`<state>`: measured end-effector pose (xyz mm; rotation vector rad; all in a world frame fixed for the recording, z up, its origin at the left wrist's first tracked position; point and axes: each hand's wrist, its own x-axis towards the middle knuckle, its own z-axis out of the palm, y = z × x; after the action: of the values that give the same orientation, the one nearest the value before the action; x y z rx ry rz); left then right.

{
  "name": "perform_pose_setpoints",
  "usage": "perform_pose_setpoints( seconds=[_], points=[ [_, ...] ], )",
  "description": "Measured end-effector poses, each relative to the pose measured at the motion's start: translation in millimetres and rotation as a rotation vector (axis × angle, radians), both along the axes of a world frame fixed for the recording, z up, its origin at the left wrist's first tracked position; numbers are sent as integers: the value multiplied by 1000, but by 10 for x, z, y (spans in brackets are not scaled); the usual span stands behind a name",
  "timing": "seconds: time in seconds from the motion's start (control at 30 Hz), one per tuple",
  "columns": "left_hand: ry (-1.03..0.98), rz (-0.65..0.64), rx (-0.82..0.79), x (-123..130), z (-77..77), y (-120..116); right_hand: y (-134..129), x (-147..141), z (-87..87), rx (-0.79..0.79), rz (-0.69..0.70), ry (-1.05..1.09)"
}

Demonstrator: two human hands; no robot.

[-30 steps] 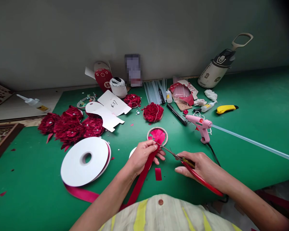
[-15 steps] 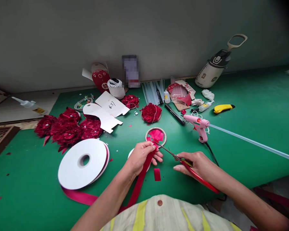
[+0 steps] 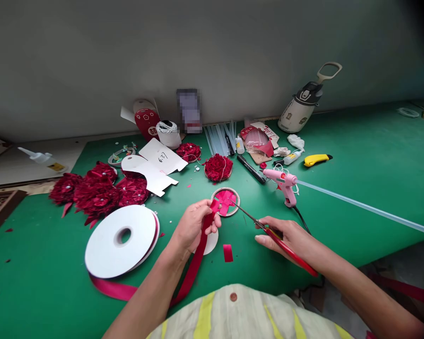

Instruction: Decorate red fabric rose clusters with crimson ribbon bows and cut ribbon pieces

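Pinched in my left hand (image 3: 194,226) is the free end of a dark red ribbon (image 3: 197,263), which runs down toward my body and back to a large white spool (image 3: 104,247). My right hand (image 3: 286,240) grips red-handled scissors (image 3: 286,252), blades parted and pointing at a tape roll (image 3: 237,212). Inside that ring lie several cut ribbon pieces (image 3: 225,201). One more cut piece (image 3: 228,253) rests on the table between my hands. A white disc (image 3: 211,242) is partly hidden beneath my left hand and the ribbon.
Red ribbon flowers (image 3: 97,193) cluster at the left, with another flower (image 3: 218,168) at centre. A pink glue gun (image 3: 282,181) with a long glue stick lies right, near a yellow cutter (image 3: 317,160). A bottle (image 3: 298,110) stands against the wall.
My left hand has drawn the ribbon end left, away from the scissors and the ring. The scissor blades have parted, and a cut piece has joined those in the ring.
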<state>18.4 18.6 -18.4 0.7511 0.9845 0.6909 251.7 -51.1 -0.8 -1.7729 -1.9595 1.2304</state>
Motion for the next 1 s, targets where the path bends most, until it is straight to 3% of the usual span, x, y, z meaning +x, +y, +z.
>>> perform_pose_setpoints(
  seconds=[0.17, 0.47, 0.7, 0.87, 1.0],
  points=[
    [-82, -113, 50, -58, 15, 1, -92, -32, 107, -42, 65, 28],
    [-184, -307, 2, -87, 22, -21, -69, -67, 119, -11, 137, -38],
    [-148, -334, 5, -67, 36, -34, -56, -101, 123, -46, 140, -17],
    [-174, -318, 3, -64, -14, -31, -25, -56, -10, -42, 112, 47],
    [-204, -263, 38, -35, 7, -60, 38, -68, -50, 2, -52, 92]
  ],
)
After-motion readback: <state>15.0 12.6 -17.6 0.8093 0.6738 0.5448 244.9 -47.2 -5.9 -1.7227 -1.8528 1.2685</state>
